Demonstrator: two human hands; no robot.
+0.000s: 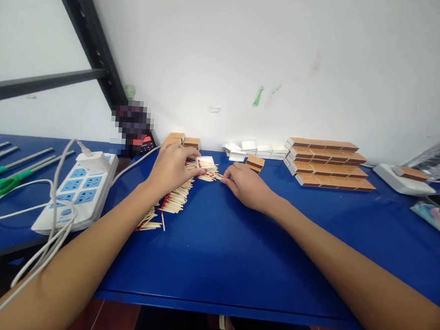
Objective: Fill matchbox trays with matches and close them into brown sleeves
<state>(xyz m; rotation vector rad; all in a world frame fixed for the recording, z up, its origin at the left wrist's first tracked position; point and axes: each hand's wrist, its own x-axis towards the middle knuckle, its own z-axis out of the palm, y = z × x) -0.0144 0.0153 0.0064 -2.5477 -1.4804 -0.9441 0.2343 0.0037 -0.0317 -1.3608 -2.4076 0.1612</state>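
My left hand (171, 167) grips a small white matchbox tray (206, 160) between thumb and fingers, tilted so its inside shows some matches. Just right of it, my right hand (246, 187) has its thumb and forefinger closed at the ends of a few matches (216, 176). Loose red-headed matches (176, 198) lie in a long heap below and beside my left hand, which partly covers them. Behind that hand stand brown matchboxes (191, 142). Near the right fingertips sit more brown boxes (255, 163).
White empty trays (248, 145) lie against the wall. Brown matchboxes (328, 169) form stepped rows at the right. A white power strip (86, 191) with cables and green-handled tools (0, 187) lie at the left. A white device (400, 178) bears one matchbox at the far right.
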